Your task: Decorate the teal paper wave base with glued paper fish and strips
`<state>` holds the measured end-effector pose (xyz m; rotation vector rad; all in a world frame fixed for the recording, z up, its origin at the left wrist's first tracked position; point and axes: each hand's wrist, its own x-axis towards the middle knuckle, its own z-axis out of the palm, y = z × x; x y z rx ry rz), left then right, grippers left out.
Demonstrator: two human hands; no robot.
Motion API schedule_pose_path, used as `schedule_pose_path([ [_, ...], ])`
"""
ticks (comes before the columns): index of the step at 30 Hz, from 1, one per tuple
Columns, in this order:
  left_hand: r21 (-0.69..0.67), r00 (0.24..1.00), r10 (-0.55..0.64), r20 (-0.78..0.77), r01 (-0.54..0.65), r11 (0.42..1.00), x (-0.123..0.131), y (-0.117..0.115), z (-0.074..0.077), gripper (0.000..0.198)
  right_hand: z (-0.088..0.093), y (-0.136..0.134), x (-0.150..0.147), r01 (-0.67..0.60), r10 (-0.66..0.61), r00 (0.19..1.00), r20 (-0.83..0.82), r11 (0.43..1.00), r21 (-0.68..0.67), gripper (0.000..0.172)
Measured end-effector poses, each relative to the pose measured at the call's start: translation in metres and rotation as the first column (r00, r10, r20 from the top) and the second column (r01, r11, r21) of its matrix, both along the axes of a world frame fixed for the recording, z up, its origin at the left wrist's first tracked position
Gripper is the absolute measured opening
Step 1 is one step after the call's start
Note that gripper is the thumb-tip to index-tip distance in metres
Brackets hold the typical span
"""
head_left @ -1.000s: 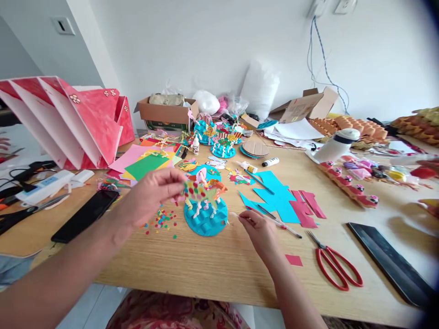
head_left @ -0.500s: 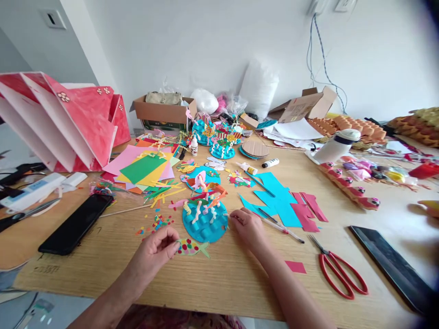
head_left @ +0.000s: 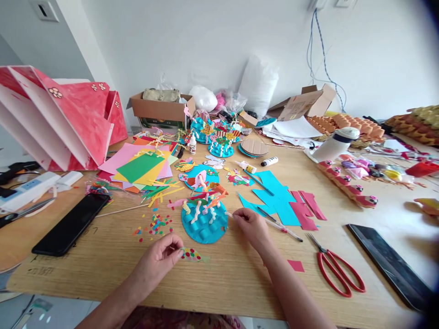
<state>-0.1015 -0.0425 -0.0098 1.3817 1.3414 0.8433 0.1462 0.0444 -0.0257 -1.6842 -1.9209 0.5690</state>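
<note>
A pale green paper fish [head_left: 192, 255] with red, yellow and pink dots is pinched at one end by my left hand [head_left: 164, 256], just in front of the blue disc. My right hand [head_left: 252, 227] is closed at the disc's right side, fingertips together on a small whitish strip [head_left: 229, 214] that pokes out toward the disc. The round blue disc [head_left: 205, 234] carries woven-looking blue strips, twisted pale stalks and colourful paper fish [head_left: 214, 199] on top. Small coloured paper dots [head_left: 159, 223] lie scattered left of it.
Red-handled scissors [head_left: 339, 269], a red paper scrap [head_left: 295, 265] and a dark tablet [head_left: 384, 265] lie to the right. Blue paper [head_left: 277, 196] and pens [head_left: 283, 225] are beyond my right hand. A black phone [head_left: 72, 224] lies left; glue bottles [head_left: 192, 144] and finished blue crafts [head_left: 221, 147] stand behind.
My left hand has shifted slightly right and down with the paper fish, which has tilted. My right hand has moved a little to the right. The view has shifted slightly.
</note>
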Motion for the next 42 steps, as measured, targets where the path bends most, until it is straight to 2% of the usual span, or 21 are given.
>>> schedule_pose_path([
  [5, -0.049, 0.984, -0.163, 0.073, 0.167, 0.985, 0.009, -0.006, -0.002, 0.003, -0.004, 0.001, 0.001, -0.072, 0.072, 0.997, 0.022, 0.997, 0.001, 0.018],
  [10, -0.133, 0.903, -0.281, 0.324, 0.337, 0.932, 0.027, -0.005, -0.004, 0.007, -0.006, 0.001, 0.001, -0.127, 0.126, 0.990, 0.069, 0.992, 0.007, 0.014],
  [13, -0.128, 0.867, -0.310, 0.390, 0.385, 0.914, 0.038, -0.003, -0.005, 0.008, -0.006, 0.000, 0.001, -0.113, 0.111, 0.990, 0.090, 0.993, 0.027, 0.016],
  [17, -0.102, 0.848, -0.354, 0.393, 0.423, 0.900, 0.049, 0.001, -0.007, 0.008, -0.007, 0.000, 0.003, -0.079, 0.074, 0.992, 0.099, 0.996, 0.050, 0.017],
  [23, -0.046, 0.879, -0.379, 0.289, 0.408, 0.912, 0.059, 0.007, -0.013, 0.007, -0.008, 0.000, -0.001, -0.101, 0.096, 0.989, 0.114, 0.994, 0.042, 0.018],
  [31, -0.097, 0.917, -0.358, 0.176, 0.378, 0.921, 0.066, 0.010, -0.001, 0.007, -0.007, -0.001, 0.000, -0.117, 0.114, 0.990, 0.080, 0.993, 0.033, 0.016],
  [42, -0.135, 0.935, -0.334, 0.121, 0.349, 0.927, 0.070, 0.009, 0.000, 0.009, -0.005, -0.003, 0.000, -0.153, 0.152, 0.985, 0.077, 0.988, 0.004, 0.017],
])
